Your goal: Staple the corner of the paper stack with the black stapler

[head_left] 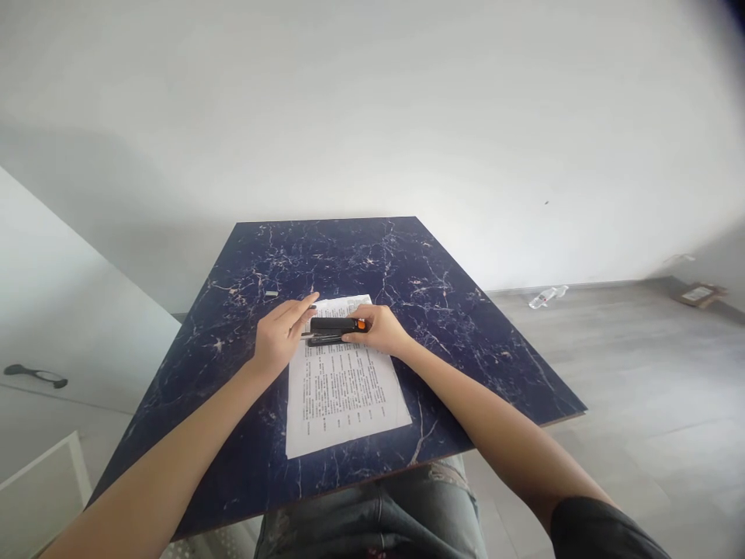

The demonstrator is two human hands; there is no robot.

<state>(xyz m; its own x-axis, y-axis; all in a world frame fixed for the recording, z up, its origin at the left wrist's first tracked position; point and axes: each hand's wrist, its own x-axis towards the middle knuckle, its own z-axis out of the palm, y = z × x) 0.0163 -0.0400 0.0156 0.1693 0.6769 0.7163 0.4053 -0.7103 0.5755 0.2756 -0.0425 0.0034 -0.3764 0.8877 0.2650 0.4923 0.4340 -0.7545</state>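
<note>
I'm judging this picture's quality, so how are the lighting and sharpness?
Head view: pale glare on the floor at right; head view: soft shadow on the wall at left; head view: print on the paper too soft to read; head view: top-right corner dark.

Both arms (201, 435) forward, fingers (291, 312) inward

Plain room, home or office unclear: white wall (372, 116), grey floor (605, 365), marble-patterned table (361, 260).
</note>
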